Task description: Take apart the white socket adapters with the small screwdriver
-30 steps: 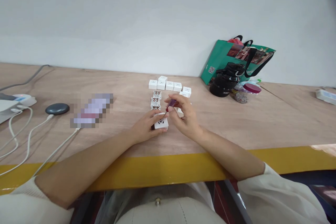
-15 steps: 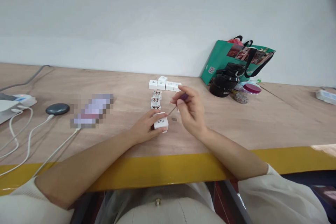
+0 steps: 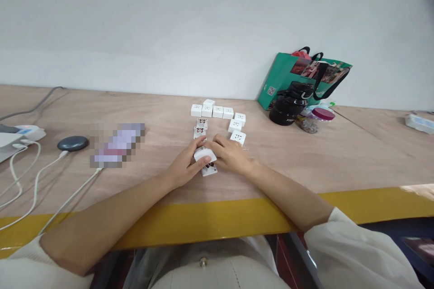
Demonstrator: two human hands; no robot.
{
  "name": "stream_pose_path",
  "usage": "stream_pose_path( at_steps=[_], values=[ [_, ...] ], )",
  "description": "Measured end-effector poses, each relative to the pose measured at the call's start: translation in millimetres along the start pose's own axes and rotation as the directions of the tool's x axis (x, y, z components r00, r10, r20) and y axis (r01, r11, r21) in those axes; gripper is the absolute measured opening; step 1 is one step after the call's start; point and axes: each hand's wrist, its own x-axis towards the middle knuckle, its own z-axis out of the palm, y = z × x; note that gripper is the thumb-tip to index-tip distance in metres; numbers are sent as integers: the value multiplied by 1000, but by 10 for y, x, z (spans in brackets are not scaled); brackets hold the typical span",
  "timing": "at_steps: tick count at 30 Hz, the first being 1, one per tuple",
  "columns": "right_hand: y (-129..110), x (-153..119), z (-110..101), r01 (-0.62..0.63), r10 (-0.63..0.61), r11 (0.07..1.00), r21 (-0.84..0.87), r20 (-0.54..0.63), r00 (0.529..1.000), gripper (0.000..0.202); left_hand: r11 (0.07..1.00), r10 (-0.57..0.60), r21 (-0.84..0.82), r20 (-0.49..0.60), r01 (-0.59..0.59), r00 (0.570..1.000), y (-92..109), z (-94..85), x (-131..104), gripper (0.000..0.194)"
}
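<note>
My left hand (image 3: 185, 165) is closed on a white socket cover (image 3: 205, 155), thumb along its near side and fingers at its far edge. The cover sits tilted above a white socket base (image 3: 209, 170) with brown-metal contacts inside. From the right, my right hand (image 3: 232, 153) reaches the same cover with curled fingers pressed at its far right edge; its fingertips are partly hidden. Just beyond the hands stand open socket bases (image 3: 200, 132) in a short column. A thin shiny sliver (image 3: 245, 148) shows beside my right hand, too small to name.
White sockets (image 3: 218, 111) form a row at the back, with several more (image 3: 238, 137) to the right. A black bottle (image 3: 288, 106) stands before a green bag (image 3: 280, 70), near a red-lidded jar (image 3: 323, 114). Left lie a blurred phone (image 3: 118, 144), a dark round device (image 3: 73, 143) and white cables.
The purple-handled screwdriver no longer shows in my right hand, which has moved left and down onto the socket cover. The cover has lifted and tilted off its base.
</note>
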Motion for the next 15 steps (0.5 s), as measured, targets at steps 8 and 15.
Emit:
stream_pose_path(
  at_steps=[8, 15],
  values=[
    [454, 57, -172, -626, 552, 708, 327, 296, 779, 21, 883, 190, 398, 179, -248, 965, -45, 9, -35, 60],
    [617, 21, -184, -676, 594, 700, 230, 339, 730, 49, 827, 185, 491, 219, -272, 958, -145, 10, -27, 37]
  ],
)
